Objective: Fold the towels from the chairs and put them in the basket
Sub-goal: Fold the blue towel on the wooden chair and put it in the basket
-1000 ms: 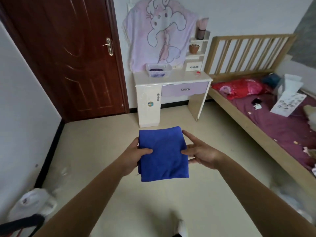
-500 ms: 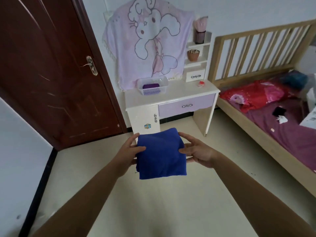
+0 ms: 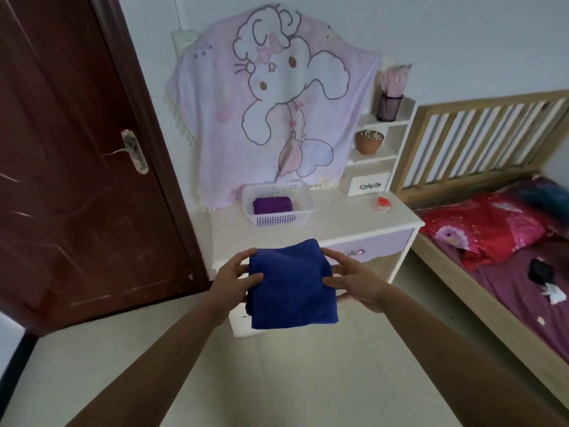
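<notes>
Room: bedroom in the head view, with a dark door point(image 3: 77, 180) at left, a bed point(image 3: 508, 272) at right, and a white-and-lilac bench point(image 3: 338, 217) against the far wall under a pink cartoon cloth point(image 3: 277, 103).
Blue towel point(image 3: 291, 285): folded into a thick square, it was held in the air in front of the bench's near edge, not yet over the basket.
Left grip point(image 3: 235, 280): thumb on top and fingers under, pinching the towel's left edge.
Right grip point(image 3: 354, 283): thumb on top and fingers along the right edge, holding the towel too.
Basket point(image 3: 278, 221): white mesh, toward the back of the bench top, with 1 folded purple towel point(image 3: 272, 205) inside.
Change: within 1 second the bench and basket had come much nearer in view, while the fold and the hold looked the same.
Meaning: folding seemed finished and the carry nearly done, so laying the towel in the basket looked to be next.
</notes>
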`<state>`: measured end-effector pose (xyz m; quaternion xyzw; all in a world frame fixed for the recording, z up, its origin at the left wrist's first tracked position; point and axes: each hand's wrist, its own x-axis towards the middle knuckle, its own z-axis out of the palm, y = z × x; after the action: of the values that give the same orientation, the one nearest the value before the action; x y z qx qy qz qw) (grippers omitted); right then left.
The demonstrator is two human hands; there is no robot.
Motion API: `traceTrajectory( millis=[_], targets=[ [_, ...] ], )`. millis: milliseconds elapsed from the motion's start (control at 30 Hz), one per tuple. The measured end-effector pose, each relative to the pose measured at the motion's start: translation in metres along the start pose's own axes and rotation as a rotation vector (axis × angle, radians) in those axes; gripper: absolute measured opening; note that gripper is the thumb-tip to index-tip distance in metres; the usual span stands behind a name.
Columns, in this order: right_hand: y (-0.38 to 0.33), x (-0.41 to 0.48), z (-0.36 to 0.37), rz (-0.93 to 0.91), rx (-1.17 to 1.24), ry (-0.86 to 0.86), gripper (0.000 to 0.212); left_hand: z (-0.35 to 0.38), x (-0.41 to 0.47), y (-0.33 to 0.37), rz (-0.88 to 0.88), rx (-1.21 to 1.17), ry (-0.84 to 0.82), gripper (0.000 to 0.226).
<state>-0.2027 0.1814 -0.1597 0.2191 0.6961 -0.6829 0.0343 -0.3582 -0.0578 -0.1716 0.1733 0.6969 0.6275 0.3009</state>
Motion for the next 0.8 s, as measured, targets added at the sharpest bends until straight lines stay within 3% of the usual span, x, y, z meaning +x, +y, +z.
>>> traceTrajectory(
  millis=[233,400,800],
  targets=[
    [-0.056,0.118,-0.042,-0.018,-0.007,0.096,0.066,-0.017,0.147,0.053,-0.043,0.032,-0.1,0.052],
    [-0.064,0.219,-0.085,0.024,-0.006,0.039,0.07,-0.018,0.243,0.051,-0.09,0.044,-0.113,0.065],
    [-0.095,0.483,-0.18,0.169,-0.028,-0.159,0.078,-0.019,0.483,0.049,-0.272,0.062,0.121,0.069]
  ],
)
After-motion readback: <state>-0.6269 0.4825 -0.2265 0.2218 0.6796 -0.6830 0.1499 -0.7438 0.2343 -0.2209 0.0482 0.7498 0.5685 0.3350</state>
